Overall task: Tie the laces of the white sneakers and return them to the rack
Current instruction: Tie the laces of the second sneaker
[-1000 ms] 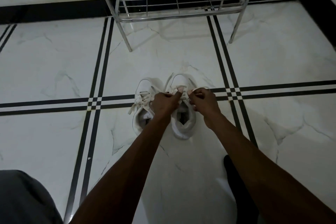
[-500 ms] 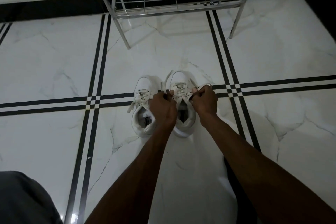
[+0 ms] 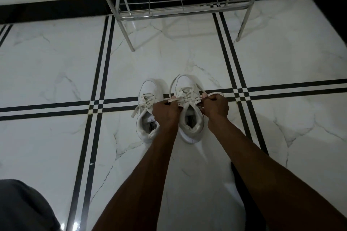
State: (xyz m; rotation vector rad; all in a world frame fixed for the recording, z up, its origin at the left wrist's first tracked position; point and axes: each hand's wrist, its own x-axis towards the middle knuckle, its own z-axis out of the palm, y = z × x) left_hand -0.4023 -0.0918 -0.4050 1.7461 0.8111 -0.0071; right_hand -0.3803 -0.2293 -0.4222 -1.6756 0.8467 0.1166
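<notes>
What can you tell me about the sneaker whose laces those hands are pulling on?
The right sneaker is white, low-cut, seemingly leather, standing upright on the marble floor, toe pointing toward the metal rack. It sits close beside its partner. Its flat white laces are threaded across the tongue; the left hand and right hand each pinch a lace end, pulling sideways. No bow shows yet.

free: bare floor (image 3: pixel 56 73) L & R of sneakers (image 3: pixel 169 107) | free: floor strip betw. sneakers & rack (image 3: pixel 180 2) | obstacle: rack legs, low wire shelf ahead
</notes>
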